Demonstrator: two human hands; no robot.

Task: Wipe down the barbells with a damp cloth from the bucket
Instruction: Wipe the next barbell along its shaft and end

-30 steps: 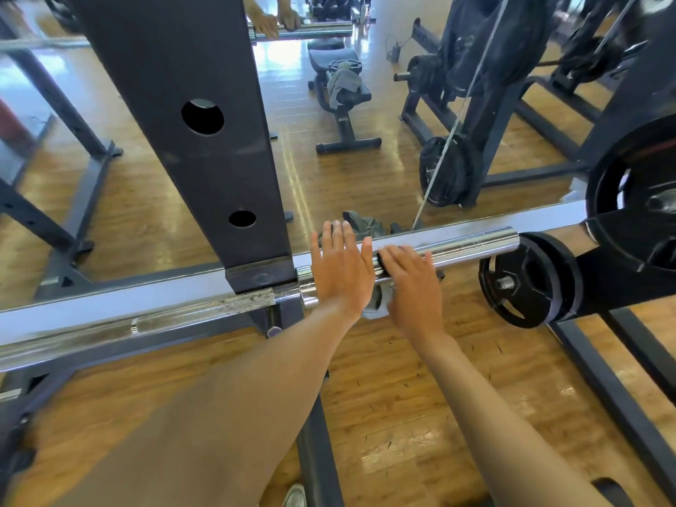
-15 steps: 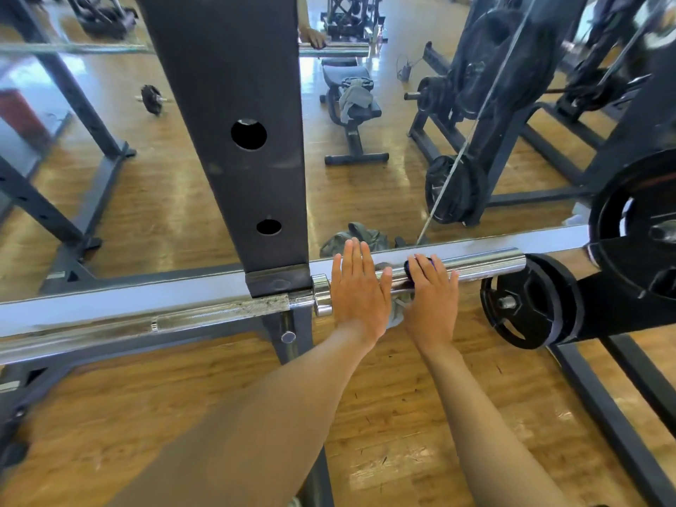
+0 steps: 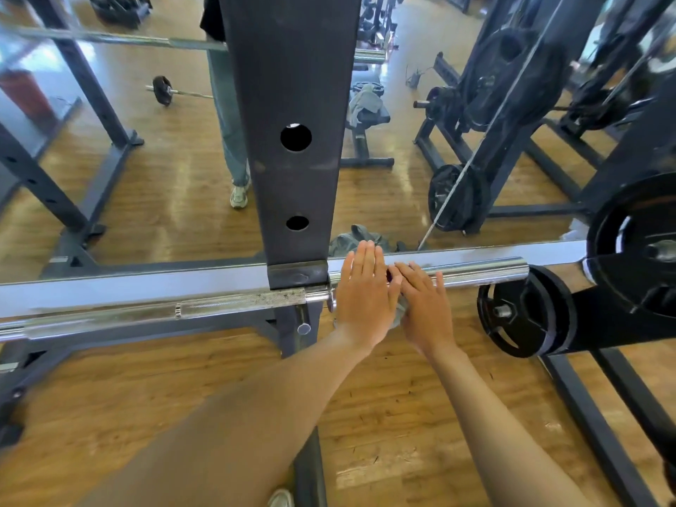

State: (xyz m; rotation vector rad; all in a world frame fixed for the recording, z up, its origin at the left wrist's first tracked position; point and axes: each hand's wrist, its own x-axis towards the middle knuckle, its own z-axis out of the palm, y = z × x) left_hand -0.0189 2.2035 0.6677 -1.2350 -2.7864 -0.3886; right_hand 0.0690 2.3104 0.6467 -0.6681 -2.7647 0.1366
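- Room: a gym with a wood-plank floor (image 3: pixel 384 415) and a wall mirror (image 3: pixel 164 170) reflecting racks, a bench and a small loaded bar.
- Rack upright (image 3: pixel 292 133): dark steel post with round holes, directly ahead; the barbell rests at its base bracket.
- Barbell (image 3: pixel 234 301): knurled shaft running left, chrome sleeve (image 3: pixel 483 269) running right past the collar.
- Left hand (image 3: pixel 364 298): flat, fingers straight and together, pressing down on the sleeve just right of the collar.
- Right hand (image 3: pixel 424 309): flat too, fingers straight and slightly spread, touching the sleeve beside the left.
- Cloth (image 3: pixel 399 314): a small grey fold shows between and under the two palms, pinned against the sleeve; the rest is hidden.
- Weight plates (image 3: pixel 523 311): black, stored on a peg just beyond the sleeve's end.
- Bucket: not in view.
- Step in hand, as I judge it: wiping the inner sleeve.
- Next move calls for: sliding the cloth rightward along the bare chrome, keeping pressure so it does not slip out.
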